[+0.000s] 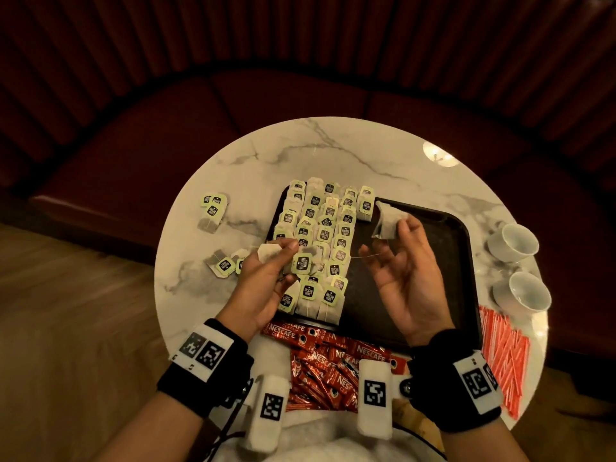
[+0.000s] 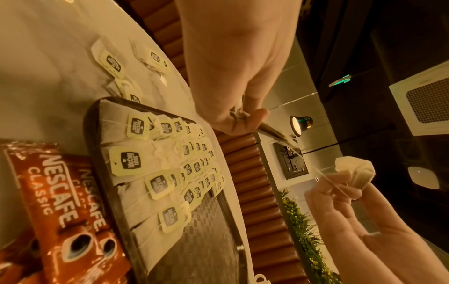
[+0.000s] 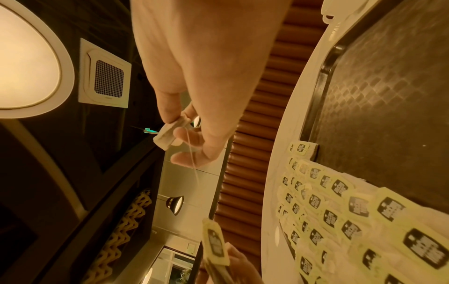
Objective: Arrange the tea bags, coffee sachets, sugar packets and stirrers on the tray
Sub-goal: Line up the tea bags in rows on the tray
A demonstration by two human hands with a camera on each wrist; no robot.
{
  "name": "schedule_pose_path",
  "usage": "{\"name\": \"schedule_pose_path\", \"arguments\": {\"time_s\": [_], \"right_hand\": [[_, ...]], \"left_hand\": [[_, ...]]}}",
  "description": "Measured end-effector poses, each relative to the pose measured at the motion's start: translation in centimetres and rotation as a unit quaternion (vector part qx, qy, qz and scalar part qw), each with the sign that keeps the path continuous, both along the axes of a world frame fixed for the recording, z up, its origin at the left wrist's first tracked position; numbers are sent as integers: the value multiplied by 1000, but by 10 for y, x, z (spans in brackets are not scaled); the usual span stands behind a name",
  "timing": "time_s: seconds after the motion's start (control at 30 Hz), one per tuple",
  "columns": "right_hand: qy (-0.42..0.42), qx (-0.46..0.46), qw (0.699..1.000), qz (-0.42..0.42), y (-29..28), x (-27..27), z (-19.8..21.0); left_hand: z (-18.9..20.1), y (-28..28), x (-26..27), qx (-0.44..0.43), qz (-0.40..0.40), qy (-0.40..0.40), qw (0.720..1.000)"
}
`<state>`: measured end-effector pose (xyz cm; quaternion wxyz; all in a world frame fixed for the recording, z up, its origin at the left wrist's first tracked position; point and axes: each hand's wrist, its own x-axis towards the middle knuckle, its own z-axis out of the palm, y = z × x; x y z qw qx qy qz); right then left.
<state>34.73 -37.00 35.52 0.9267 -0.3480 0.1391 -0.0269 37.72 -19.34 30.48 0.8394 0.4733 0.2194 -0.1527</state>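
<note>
I have my right hand (image 1: pixel 405 258) pinching a tea bag (image 1: pixel 388 221) by its paper pouch above the bare half of the tray (image 1: pixel 446 261), while the fingers (image 1: pixel 286 248) of my left hand (image 1: pixel 266 281) are clamped on another bag and its green tag (image 1: pixel 304 263), a thin string running taut between the two. These bags feel near weightless, soft and easy to tear, so I judge a light pinch at the pouch edge or tag safest. Tugging the string could rip it free or drag the neat rows already laid on the tray's left half.
</note>
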Motion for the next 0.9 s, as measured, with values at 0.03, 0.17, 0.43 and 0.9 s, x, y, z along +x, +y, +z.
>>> {"name": "schedule_pose_path", "arguments": {"time_s": [0.03, 0.17, 0.43, 0.9], "right_hand": [[1, -4, 1000, 0, 0, 0, 0], [4, -8, 1000, -7, 0, 0, 1], [-4, -14, 1000, -14, -2, 1, 2], [27, -77, 996, 42, 5, 0, -8]], "left_hand": [[0, -1, -1, 1, -1, -3, 1000], [2, -1, -1, 15, -8, -24, 1000], [4, -2, -1, 32, -8, -55, 998], [4, -3, 2, 30, -17, -96, 995]]}}
